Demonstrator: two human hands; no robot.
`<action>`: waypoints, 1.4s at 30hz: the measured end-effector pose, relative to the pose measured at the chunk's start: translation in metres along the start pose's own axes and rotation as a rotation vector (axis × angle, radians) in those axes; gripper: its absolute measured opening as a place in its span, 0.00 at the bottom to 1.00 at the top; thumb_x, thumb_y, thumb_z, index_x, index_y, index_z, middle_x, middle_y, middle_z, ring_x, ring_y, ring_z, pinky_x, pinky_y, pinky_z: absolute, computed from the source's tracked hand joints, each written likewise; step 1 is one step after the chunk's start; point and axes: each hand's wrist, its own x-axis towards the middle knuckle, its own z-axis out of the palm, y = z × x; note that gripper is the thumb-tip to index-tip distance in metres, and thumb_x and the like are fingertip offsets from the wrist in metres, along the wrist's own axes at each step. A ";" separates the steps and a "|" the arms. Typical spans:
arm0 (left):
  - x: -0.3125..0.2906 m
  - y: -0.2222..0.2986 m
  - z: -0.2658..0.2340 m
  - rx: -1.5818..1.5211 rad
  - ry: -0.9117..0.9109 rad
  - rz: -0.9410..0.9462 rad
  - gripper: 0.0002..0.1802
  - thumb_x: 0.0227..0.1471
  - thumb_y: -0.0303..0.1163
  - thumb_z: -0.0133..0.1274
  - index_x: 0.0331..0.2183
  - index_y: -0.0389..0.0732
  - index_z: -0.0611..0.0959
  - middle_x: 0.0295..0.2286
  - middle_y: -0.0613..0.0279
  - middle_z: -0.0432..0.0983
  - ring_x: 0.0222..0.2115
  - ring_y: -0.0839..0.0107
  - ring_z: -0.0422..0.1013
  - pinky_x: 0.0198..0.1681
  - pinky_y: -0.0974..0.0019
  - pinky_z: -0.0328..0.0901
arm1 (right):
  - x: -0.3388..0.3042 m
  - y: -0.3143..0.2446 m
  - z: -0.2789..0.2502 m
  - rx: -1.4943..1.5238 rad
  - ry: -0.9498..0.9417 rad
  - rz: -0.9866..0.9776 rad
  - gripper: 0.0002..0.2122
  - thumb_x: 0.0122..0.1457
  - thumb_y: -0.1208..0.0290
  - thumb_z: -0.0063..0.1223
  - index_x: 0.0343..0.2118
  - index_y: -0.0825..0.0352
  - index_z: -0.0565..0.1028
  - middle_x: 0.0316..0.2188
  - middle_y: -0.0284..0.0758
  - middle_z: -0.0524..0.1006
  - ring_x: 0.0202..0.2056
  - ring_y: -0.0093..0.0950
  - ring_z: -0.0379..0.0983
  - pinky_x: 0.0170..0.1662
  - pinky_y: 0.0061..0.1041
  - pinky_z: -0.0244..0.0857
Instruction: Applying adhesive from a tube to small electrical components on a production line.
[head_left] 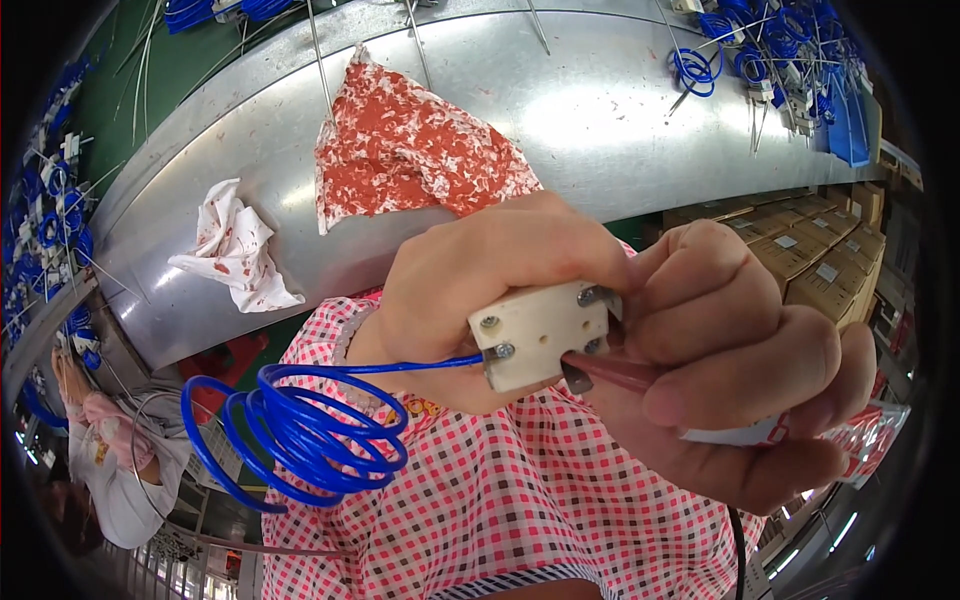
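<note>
My left hand (500, 245) is closed around a cream-white terminal block (540, 340) with small screws at its corners. From the block's left side runs a blue wire wound in a loose coil (320, 430), which hangs free. My right hand (740, 340) is closed on a slim, tapered reddish-brown tool (625, 374). Its dark tip meets the lower edge of the block. A white part with red marking shows below the right fingers; whether it belongs to the tool I cannot tell. The two hands nearly touch above the block.
Beyond my hands, a red-stained cloth (410, 145) and a crumpled white cloth (235, 250) lie on the metal table (590, 90). Blue coiled wires (785, 45) pile up at the far right. Cardboard boxes (810, 250) stand at right. Another person (120, 450) sits at left.
</note>
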 end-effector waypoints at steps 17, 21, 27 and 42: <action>0.010 0.026 0.002 0.092 -0.039 -0.359 0.18 0.44 0.31 0.53 0.37 0.31 0.70 0.30 0.53 0.72 0.26 0.65 0.70 0.27 0.69 0.66 | 0.006 0.020 0.007 0.372 0.088 0.002 0.14 0.58 0.56 0.29 0.29 0.62 0.58 0.12 0.34 0.65 0.09 0.23 0.52 0.20 0.21 0.48; -0.003 0.014 0.003 0.027 -0.005 -0.281 0.20 0.45 0.33 0.53 0.37 0.31 0.70 0.30 0.52 0.71 0.27 0.65 0.70 0.27 0.68 0.66 | 0.012 0.008 -0.001 0.099 -0.059 0.235 0.13 0.59 0.56 0.28 0.27 0.62 0.56 0.12 0.35 0.66 0.09 0.23 0.52 0.18 0.20 0.48; 0.010 0.026 -0.001 0.017 -0.047 -0.382 0.20 0.45 0.34 0.53 0.37 0.31 0.69 0.31 0.51 0.71 0.27 0.64 0.70 0.28 0.68 0.66 | 0.013 0.008 -0.002 0.099 -0.061 0.241 0.13 0.59 0.57 0.27 0.27 0.62 0.56 0.12 0.35 0.66 0.09 0.23 0.54 0.16 0.19 0.49; 0.012 0.022 -0.003 0.038 0.003 -0.103 0.20 0.45 0.34 0.52 0.38 0.31 0.69 0.29 0.51 0.71 0.27 0.65 0.71 0.28 0.69 0.66 | 0.010 0.005 -0.002 0.105 -0.046 0.257 0.14 0.59 0.58 0.26 0.29 0.64 0.57 0.12 0.34 0.66 0.09 0.23 0.54 0.17 0.21 0.50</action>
